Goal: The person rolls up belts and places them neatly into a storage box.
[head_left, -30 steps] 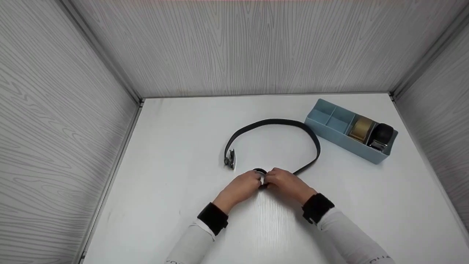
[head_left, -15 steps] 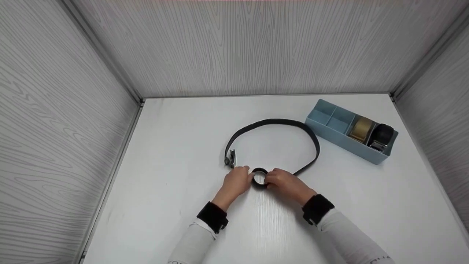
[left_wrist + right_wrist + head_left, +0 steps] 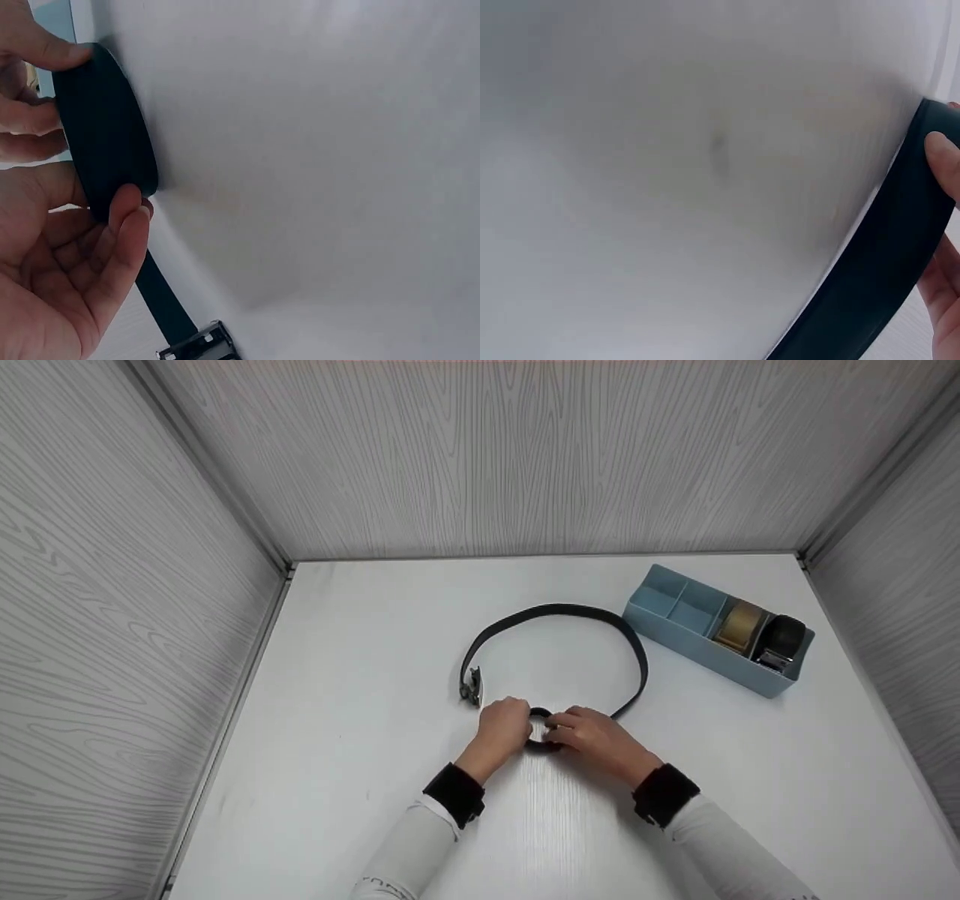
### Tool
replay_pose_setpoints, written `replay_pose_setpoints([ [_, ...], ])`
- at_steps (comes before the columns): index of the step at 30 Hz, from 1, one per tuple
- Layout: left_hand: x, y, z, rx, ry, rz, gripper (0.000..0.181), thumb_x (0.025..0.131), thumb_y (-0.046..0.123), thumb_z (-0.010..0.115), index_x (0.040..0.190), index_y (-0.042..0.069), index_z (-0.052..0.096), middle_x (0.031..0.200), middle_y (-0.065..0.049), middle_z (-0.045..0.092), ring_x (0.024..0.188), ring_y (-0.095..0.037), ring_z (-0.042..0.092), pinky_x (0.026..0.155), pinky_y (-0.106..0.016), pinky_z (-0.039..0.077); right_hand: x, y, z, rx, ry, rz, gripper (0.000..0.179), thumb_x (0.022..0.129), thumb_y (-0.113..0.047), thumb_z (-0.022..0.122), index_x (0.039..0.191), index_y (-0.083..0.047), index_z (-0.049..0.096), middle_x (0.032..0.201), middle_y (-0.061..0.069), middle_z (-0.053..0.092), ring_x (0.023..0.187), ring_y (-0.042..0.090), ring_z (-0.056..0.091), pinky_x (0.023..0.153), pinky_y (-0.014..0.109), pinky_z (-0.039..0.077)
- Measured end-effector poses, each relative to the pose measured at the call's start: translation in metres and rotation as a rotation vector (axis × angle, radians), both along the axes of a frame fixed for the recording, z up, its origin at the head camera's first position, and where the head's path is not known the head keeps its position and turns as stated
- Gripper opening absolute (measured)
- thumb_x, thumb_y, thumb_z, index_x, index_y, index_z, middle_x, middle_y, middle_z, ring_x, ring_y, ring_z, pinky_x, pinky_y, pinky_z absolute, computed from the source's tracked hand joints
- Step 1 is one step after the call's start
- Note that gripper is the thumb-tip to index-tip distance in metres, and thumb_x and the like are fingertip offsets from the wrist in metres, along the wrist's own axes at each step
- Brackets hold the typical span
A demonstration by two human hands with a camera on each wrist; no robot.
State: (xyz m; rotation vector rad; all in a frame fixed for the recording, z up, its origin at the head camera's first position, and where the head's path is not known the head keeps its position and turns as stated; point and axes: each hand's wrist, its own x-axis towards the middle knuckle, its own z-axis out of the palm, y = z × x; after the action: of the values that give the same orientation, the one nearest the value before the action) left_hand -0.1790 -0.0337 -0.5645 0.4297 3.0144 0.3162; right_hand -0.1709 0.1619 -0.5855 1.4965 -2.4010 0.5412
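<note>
A black belt [image 3: 573, 609] stands on its edge on the white table, curving in a wide loop. Its metal buckle [image 3: 472, 688] is at the left end. The other end is wound into a small coil [image 3: 541, 748] near the front. My left hand [image 3: 504, 729] pinches the coil's left side, thumb and curled fingertips on the band in the left wrist view. From the right, my right hand [image 3: 596, 737] grips the coil, its fingers reaching over into the ring. In the right wrist view the right thumb [image 3: 943, 163] presses the outside of the band.
A blue divided organizer box [image 3: 701, 655] stands at the back right. A gold-brown roll [image 3: 739, 626] and a black item with a metal part [image 3: 782, 637] sit in its right compartments. Grey wood-patterned panels [image 3: 495, 457] enclose the table at the back and sides.
The left hand lets go, shifts left, then takes hold of the coil's left side again. The coil moves slightly right and the belt loop's right side draws in a little.
</note>
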Motion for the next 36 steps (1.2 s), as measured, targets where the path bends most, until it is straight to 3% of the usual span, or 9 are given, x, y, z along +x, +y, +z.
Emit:
replay_pose_setpoints([
  [4,-0.001,-0.003,-0.001,-0.002,-0.008,-0.083,0.008,0.082,0.007,0.066,0.074,0.006,0.068,0.076,-0.008,0.067,0.067,-0.027,0.065,0.057,-0.04,0.051,0.0,0.004,0.0,0.011,0.031,0.011,0.023,0.079,0.003,0.075,0.099,-0.008,0.072,0.103,0.005,0.066,0.094,0.021,0.062,0.079,0.029,0.051],
  [7,0.0,-0.004,-0.003,0.038,0.007,-0.095,0.009,0.083,0.006,0.063,0.075,0.006,0.067,0.076,-0.009,0.066,0.067,-0.027,0.065,0.058,-0.039,0.051,0.0,0.0,0.002,0.012,0.024,0.012,0.017,0.079,0.002,0.075,0.093,-0.007,0.072,0.096,0.004,0.065,0.091,0.019,0.061,0.076,0.028,0.05],
  [13,0.004,-0.007,-0.006,0.153,0.04,0.022,0.016,0.081,0.011,0.067,0.067,0.006,0.063,0.071,-0.012,0.066,0.065,-0.032,0.066,0.057,-0.042,0.05,-0.001,-0.009,0.004,0.031,0.073,-0.011,0.014,0.075,0.0,0.076,0.084,-0.009,0.071,0.085,0.002,0.064,0.082,0.02,0.06,0.071,0.028,0.049],
  [18,0.004,-0.006,-0.004,0.138,0.003,0.069,0.013,0.08,0.011,0.069,0.07,0.004,0.066,0.071,-0.014,0.067,0.064,-0.033,0.066,0.055,-0.043,0.051,-0.001,-0.011,0.004,0.035,0.096,-0.011,0.013,0.076,0.0,0.075,0.085,-0.009,0.072,0.087,0.002,0.065,0.082,0.02,0.06,0.072,0.028,0.049],
  [24,0.007,-0.002,-0.001,0.059,-0.004,0.014,0.007,0.084,0.006,0.067,0.078,0.003,0.069,0.076,-0.014,0.068,0.069,-0.031,0.067,0.061,-0.041,0.052,-0.001,-0.008,0.005,0.074,0.028,-0.004,0.015,0.082,-0.001,0.072,0.094,-0.009,0.074,0.094,0.002,0.065,0.089,0.017,0.06,0.077,0.026,0.049],
  [31,0.007,-0.003,0.0,-0.035,0.045,-0.047,0.01,0.085,0.006,0.065,0.076,0.006,0.069,0.074,-0.01,0.068,0.068,-0.028,0.067,0.062,-0.039,0.052,0.0,-0.005,0.012,0.075,-0.232,0.02,0.021,0.081,-0.001,0.076,0.102,-0.007,0.076,0.101,0.005,0.068,0.095,0.019,0.063,0.08,0.029,0.052],
  [33,0.006,-0.003,0.0,-0.048,0.044,-0.06,0.01,0.084,0.005,0.066,0.075,0.007,0.068,0.073,-0.009,0.068,0.068,-0.028,0.066,0.061,-0.039,0.052,0.001,-0.007,0.013,0.078,-0.251,0.008,0.02,0.08,-0.002,0.077,0.099,-0.008,0.077,0.098,0.003,0.068,0.091,0.017,0.063,0.078,0.028,0.052],
  [36,0.006,-0.003,-0.002,-0.036,0.032,-0.069,0.01,0.083,0.006,0.065,0.073,0.007,0.068,0.072,-0.009,0.068,0.066,-0.028,0.066,0.059,-0.039,0.051,0.002,-0.012,0.011,0.083,-0.202,-0.025,0.014,0.079,-0.003,0.077,0.091,-0.011,0.077,0.089,-0.001,0.068,0.082,0.014,0.061,0.071,0.027,0.05],
])
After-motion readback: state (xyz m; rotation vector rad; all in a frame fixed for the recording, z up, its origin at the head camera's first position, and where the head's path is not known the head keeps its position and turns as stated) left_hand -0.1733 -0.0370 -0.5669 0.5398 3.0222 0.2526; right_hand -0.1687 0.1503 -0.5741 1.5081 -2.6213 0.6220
